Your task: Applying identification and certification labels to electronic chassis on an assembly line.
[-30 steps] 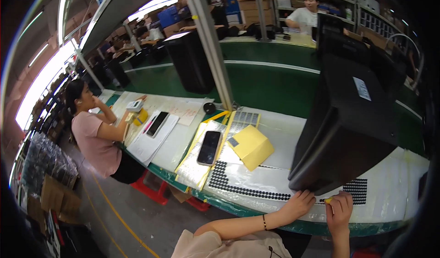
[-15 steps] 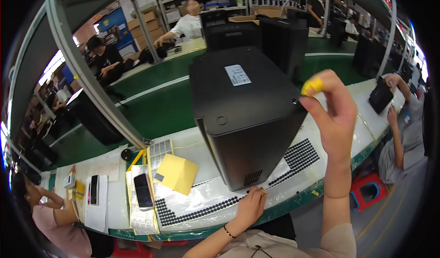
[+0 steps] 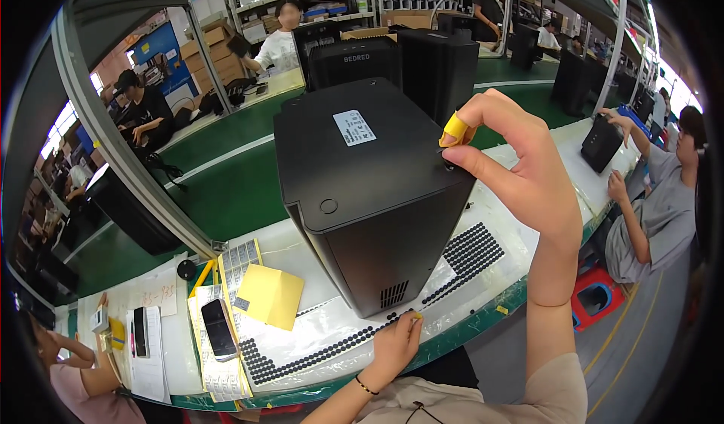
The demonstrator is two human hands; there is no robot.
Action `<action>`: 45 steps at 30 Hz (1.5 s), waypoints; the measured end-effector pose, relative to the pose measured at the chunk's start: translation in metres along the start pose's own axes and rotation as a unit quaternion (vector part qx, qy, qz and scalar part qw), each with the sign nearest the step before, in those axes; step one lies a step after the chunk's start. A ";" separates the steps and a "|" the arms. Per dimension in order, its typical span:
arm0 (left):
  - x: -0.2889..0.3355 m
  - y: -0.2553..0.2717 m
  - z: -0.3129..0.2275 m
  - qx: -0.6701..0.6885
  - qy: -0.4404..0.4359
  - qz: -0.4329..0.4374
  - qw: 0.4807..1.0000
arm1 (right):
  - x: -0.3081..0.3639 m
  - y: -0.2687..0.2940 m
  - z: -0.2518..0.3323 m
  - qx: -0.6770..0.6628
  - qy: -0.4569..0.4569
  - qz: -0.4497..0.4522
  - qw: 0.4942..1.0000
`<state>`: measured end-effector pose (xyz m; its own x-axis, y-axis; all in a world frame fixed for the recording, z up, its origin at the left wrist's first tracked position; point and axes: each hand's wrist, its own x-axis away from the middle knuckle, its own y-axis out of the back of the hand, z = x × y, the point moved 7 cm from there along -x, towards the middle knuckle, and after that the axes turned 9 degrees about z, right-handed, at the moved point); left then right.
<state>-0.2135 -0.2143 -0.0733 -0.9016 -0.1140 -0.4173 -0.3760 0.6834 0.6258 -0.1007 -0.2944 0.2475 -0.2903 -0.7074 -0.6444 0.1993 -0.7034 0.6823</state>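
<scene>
A tall black computer-like case point(image 3: 377, 235) stands on the bench, with a white label point(image 3: 354, 128) on its top. At the top's right corner, my right hand point(image 3: 520, 160) pinches thumb and index finger together, yellow tape round a fingertip. A small dark piece, perhaps a round black sticker, shows at the pinch; the fingers cover most of it. My left hand point(image 3: 395, 343) rests closed at the bench's front edge, beside a sheet of round black stickers point(image 3: 317, 352). Yellow shows at its fingertip too; whatever its fingers hold is hidden.
Left of the sheet lie a yellow paper point(image 3: 269, 294) and a phone point(image 3: 219, 329) on label sheets. More black cases point(image 3: 437, 70) stand beyond on the green conveyor point(image 3: 226, 171). A metal post point(image 3: 124, 137) rises at left. Co-workers sit on both sides.
My right hand's fingertips have come over the round recess at the case's corner, which showed before. The view has shifted, and my left hand stays by the sticker sheet.
</scene>
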 end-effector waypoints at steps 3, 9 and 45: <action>0.002 0.000 0.005 0.002 0.002 -0.011 1.000 | 0.001 -0.004 0.001 -0.001 0.045 -0.011 0.999; 0.000 -0.004 0.002 0.008 -0.012 -0.013 1.000 | 0.013 0.003 0.013 0.047 0.111 -0.076 0.990; -0.136 0.269 -0.136 -0.001 -0.021 -0.003 1.000 | 0.052 -0.032 -0.012 -0.176 0.094 -0.272 0.941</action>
<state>-0.2215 -0.1134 0.2416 -0.8894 -0.0885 -0.4485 -0.3828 0.6806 0.6247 -0.1109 -0.3094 0.1883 -0.2742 -0.2128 -0.9378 0.3769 -0.9210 0.0988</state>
